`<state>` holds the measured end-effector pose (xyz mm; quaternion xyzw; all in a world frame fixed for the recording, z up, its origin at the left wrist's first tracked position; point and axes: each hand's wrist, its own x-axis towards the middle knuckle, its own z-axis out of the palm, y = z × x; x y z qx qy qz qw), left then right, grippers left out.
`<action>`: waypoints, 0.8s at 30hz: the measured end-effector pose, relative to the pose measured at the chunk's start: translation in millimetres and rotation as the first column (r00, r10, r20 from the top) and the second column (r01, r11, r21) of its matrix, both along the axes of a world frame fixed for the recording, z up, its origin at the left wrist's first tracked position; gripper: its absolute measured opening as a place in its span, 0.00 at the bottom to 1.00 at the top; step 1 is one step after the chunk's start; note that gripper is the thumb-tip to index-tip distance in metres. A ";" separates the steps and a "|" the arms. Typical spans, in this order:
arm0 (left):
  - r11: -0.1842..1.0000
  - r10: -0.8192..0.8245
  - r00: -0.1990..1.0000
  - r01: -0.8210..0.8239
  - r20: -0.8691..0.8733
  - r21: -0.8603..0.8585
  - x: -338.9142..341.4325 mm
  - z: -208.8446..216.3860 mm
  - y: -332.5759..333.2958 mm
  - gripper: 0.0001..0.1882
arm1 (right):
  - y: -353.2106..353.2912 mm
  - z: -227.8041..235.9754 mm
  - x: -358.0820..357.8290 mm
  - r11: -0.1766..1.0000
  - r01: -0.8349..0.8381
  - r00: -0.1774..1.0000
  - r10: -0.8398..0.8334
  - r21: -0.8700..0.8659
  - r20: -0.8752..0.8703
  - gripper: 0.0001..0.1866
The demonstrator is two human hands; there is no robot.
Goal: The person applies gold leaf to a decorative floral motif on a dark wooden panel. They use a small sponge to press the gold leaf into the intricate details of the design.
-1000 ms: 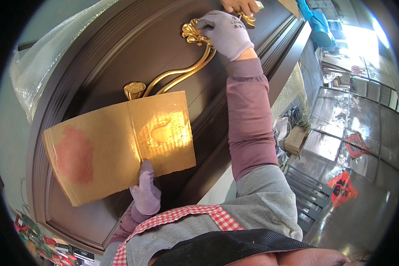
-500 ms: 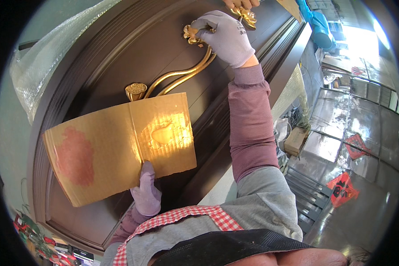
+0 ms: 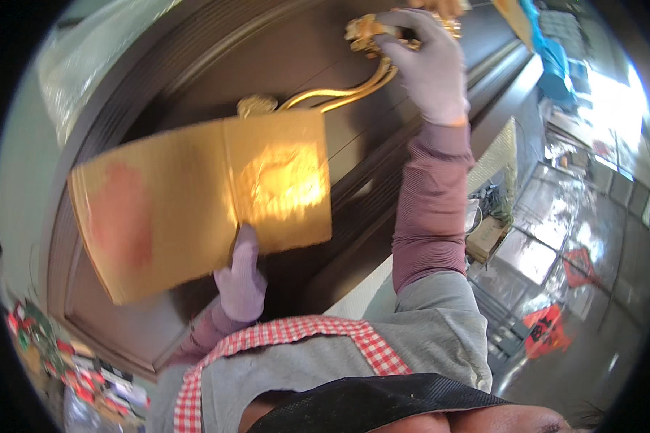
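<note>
My left hand (image 3: 242, 285), in a pale lilac glove, grips the lower edge of a folded piece of cardboard (image 3: 173, 209), thumb on top. A shiny wet gold patch (image 3: 285, 180) lies on its right part and a dull red stain (image 3: 123, 216) on its left. My right hand (image 3: 430, 61), gloved alike, is at a gold flower ornament (image 3: 365, 35) on a dark brown panel (image 3: 282, 50). Its fingers are pinched together; what they hold is blurred. Two curved gold stems (image 3: 347, 94) run down from the flower toward a gold seed-pod shape (image 3: 256, 106), partly behind the cardboard.
Another person's bare hand (image 3: 444, 7) is at the top edge, by more gold ornament. Clear plastic wrap (image 3: 87, 65) hangs at the upper left. To the right are a cardboard box (image 3: 487, 238), a blue object (image 3: 554, 72) and red paper (image 3: 545, 332) on the shiny grey surface.
The view has shifted, so the panel's ornaments sit higher and further right. My right hand stays at the flower, its fingers pinched; my left still holds the cardboard.
</note>
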<state>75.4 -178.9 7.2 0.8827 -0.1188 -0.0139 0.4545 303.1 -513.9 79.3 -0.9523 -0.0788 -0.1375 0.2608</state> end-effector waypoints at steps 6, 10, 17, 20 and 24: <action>0.998 0.035 0.999 -0.036 0.022 0.053 2.3 0.5 0.0 0.27 | 63.6 20.0 -71.3 0.925 -0.315 0.923 0.351 0.213 -0.158 0.15; 0.998 0.063 0.998 -0.062 -0.028 0.031 -0.4 -0.1 -2.4 0.26 | 78.4 19.4 -84.0 0.910 -0.359 0.910 0.391 0.210 -0.138 0.17; 0.994 0.034 0.999 -0.036 0.022 0.099 4.4 -1.4 -6.0 0.22 | 87.1 11.4 -78.2 0.849 -0.514 0.844 0.526 0.124 -0.102 0.11; 0.988 -0.014 1.000 0.014 0.000 0.154 3.5 -4.7 -5.0 0.25 | 79.4 11.7 -83.1 0.881 -0.473 0.874 0.470 0.003 -0.121 0.08; 0.986 0.031 0.997 -0.041 0.067 0.161 -4.5 -10.8 -0.3 0.29 | 51.1 13.9 -72.7 0.937 -0.340 0.940 0.342 0.085 -0.010 0.08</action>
